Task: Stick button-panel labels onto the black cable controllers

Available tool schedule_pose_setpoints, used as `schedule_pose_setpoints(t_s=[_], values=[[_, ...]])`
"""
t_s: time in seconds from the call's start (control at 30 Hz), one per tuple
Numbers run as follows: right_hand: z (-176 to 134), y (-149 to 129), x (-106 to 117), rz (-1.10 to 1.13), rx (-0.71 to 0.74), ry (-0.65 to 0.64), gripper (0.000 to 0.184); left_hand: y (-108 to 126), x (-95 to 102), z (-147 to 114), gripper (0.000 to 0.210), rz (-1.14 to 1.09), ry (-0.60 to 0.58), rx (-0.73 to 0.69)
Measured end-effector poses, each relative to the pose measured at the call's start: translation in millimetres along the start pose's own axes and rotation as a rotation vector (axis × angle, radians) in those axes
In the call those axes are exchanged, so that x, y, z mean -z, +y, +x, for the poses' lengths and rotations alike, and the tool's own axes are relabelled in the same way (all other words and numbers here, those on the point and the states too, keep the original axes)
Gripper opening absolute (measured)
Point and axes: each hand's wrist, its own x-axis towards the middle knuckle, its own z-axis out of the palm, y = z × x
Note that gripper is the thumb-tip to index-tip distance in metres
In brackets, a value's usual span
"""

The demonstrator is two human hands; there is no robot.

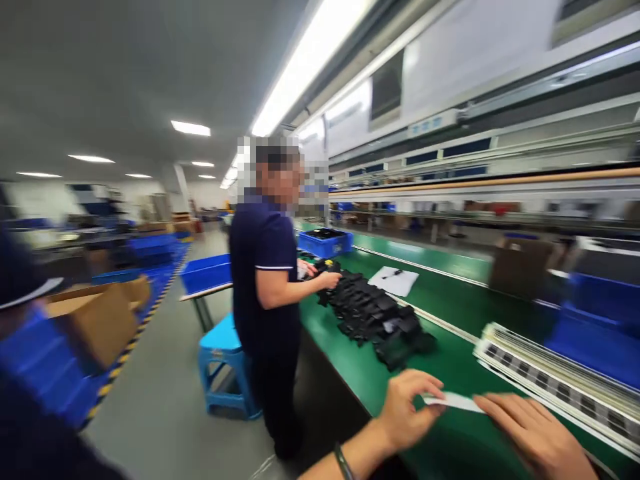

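Between my two hands a small white strip (461, 402), perhaps paper or a label, is stretched over the green worktop (345, 363). My left hand (411, 408) pinches its left end between thumb and fingers. At the other end, the fingers of my right hand (535, 433) are closed on the strip, the thumb being hidden. Just beyond my hands lies a long row of black parts (373, 310), too blurred to name. To my right is a pale tray or sheet with dark squares (557, 383).
A co-worker (265, 267) stands at the bench's left edge, hands at the black parts. Farther along are a blue bin (325, 243) and a white sheet (395, 280). Blue bins (600, 320) stand at right. A blue stool (225, 367) is behind the co-worker; another person (25, 280) is at far left.
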Motion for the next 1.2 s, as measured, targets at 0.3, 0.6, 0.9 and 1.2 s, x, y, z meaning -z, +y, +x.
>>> schedule_pose_setpoints(t_s=[0.3,0.6,0.9,1.2], values=[[-47,-44,-35,-0.096,-0.136,-0.256,0.042,-44,7.3,-19,0.015,0.456,-0.403,-0.211],[-64,-54,-33,0.277,-0.571,-0.612,0.022,-30,11.9,-6,0.036,0.578,-0.648,-0.044],[-29,-28,-31,0.623,-1.033,-1.021,0.021,-14,15.0,45,0.052,0.625,-0.938,0.154],[-15,-23,-36,0.55,-1.085,-1.123,0.021,-14,5.5,46,0.042,0.532,-1.053,-0.103]])
